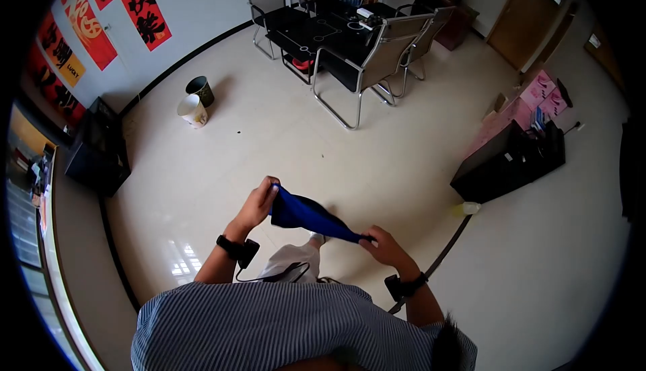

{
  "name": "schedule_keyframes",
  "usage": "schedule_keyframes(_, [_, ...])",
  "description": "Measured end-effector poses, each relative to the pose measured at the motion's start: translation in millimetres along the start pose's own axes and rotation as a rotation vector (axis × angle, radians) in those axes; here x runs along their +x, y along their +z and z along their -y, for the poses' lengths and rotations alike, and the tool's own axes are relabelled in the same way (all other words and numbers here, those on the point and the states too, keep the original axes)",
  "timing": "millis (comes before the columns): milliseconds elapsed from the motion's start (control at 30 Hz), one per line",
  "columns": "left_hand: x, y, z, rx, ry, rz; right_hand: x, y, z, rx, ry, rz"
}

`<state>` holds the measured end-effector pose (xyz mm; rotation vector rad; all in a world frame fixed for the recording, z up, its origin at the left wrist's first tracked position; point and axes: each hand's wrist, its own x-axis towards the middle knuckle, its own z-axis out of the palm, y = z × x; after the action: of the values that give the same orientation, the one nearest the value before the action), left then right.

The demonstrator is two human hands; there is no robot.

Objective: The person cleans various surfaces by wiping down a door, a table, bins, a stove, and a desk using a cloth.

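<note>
Blue cloth (311, 217): is stretching between the two hands above the floor, its wider end lying toward the left hand and its narrow end toward the right.
Left hand (256, 204): is pinching the upper corner, its grip closing on the fabric.
Right hand (383, 246): is holding the narrow end, its grip closing between thumb and fingers.
Wrists: are wearing black bands, each carrying a small dark box.
Striped shirt (269, 327): is covering the person's torso below the cloth.
Floor (262, 142): is supporting a white bin (192, 113) just beside a dark bin (200, 91).
Desk (316, 33): is standing among chairs, bearing a white object (365, 13).
Black cabinet (494, 168): is standing to the right, near pink boxes (538, 90).
</note>
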<state>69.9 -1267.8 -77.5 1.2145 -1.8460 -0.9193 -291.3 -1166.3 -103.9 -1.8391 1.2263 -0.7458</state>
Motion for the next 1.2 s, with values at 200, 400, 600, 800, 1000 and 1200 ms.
schedule_keyframes(200, [126.4, -46.0, -8.3, 0.174, -0.180, 0.054, 156.0, -92.3, -3.7, 0.280, 0.193, -0.270])
schedule_keyframes(400, [246.4, -31.5, 47.8, -1.016, -0.233, 0.173, 260.8, -163.8, -28.7, 1.068, -0.017, -0.083])
schedule_keyframes(600, [309.5, 25.6, 137.2, -0.342, -0.727, 0.985, 334.4, -138.0, -143.4, 0.521, 0.584, 0.268])
schedule_keyframes(800, [384.0, 35.0, 269.1, 0.087, -0.722, 0.595, 503.8, -143.6, -259.7, -0.116, 0.489, 0.235])
schedule_keyframes(1000, [505.9, -14.6, 274.8, 0.102, -0.842, -0.046, 706.1, -169.6, -247.6, -0.122, 0.351, 0.144])
schedule_keyframes(1200, [570.6, -79.0, 340.3, 0.199, -0.736, -0.491, 856.8, -194.3, -230.9, 0.347, 0.536, 0.367])
